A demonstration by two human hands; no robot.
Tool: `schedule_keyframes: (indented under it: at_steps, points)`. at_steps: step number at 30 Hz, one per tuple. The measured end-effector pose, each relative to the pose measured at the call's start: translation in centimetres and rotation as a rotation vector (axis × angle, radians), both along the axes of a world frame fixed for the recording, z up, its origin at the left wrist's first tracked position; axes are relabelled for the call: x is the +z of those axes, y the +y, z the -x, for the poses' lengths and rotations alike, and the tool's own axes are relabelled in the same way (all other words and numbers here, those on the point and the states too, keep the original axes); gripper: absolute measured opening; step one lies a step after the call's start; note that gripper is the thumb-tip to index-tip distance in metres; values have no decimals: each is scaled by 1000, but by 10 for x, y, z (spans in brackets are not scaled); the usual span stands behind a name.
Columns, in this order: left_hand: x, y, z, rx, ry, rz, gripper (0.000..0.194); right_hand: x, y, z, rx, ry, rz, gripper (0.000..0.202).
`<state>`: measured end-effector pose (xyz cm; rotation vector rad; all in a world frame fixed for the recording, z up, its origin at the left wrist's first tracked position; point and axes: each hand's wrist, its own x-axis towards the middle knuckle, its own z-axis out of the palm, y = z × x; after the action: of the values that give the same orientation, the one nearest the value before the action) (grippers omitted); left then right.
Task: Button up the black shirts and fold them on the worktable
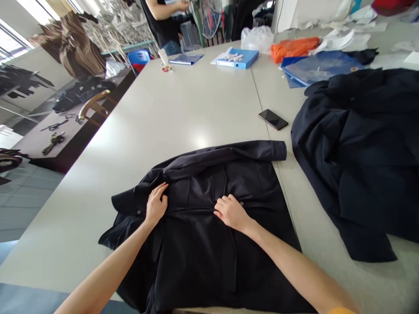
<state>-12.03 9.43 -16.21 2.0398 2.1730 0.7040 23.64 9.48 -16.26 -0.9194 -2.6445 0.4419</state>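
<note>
A dark navy jacket (196,244) lies front up on the table, its collar to the left and its hem to the right. One sleeve (225,152) stretches along the far side, with the cuff at the right. Near the collar, my left hand (157,204) rests on the cloth, fingers extended. My right hand (231,212) has its fingers curled on the front edge at mid-length, pinching the cloth. A button (241,203) shows just beside it, and another button (139,212) is on the collar part. The fabric between my hands is slightly creased.
More dark garments (363,148) are heaped at the right. A phone (273,119) lies beyond the jacket. Farther back are a blue binder (237,59), an orange bag (293,49) and blue folders (321,67). Another person (163,22) stands behind the table near a fan (210,17).
</note>
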Motion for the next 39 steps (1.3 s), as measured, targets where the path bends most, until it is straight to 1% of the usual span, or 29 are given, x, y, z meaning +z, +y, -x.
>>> schedule_keyframes:
  at_steps: [4, 8, 14, 18, 23, 28, 32, 35, 39]
  points:
    - [-1, -14, 15, 20, 23, 6, 47, 6, -6, 11, 26, 29, 0, 9]
    - [-4, -20, 22, 39, 50, 12, 49, 4, -9, 16, 44, 119, -16, 16]
    - [-3, -20, 21, 28, 139, 44, 50, -5, -9, 19, 8, 178, 6, 8]
    - [-2, -19, 21, 17, 169, 46, 50, -1, -10, 17, -10, 213, -7, 7]
    - [-3, -19, 22, 17, 163, 49, 50, 2, -14, 14, 14, 302, 5, 12]
    - [-3, -20, 23, 20, 149, 42, 51, 0, -14, 14, 3, 339, 97, 11]
    - [-6, -21, 25, 18, 138, 19, 52, -1, -15, 17, -63, 358, 167, 16]
    - [-8, -22, 26, 20, 131, 13, 53, -5, -17, 21, -103, 334, 134, 18]
    - [-9, -23, 27, 15, 121, 28, 53, -10, -18, 22, -79, 316, 76, 16]
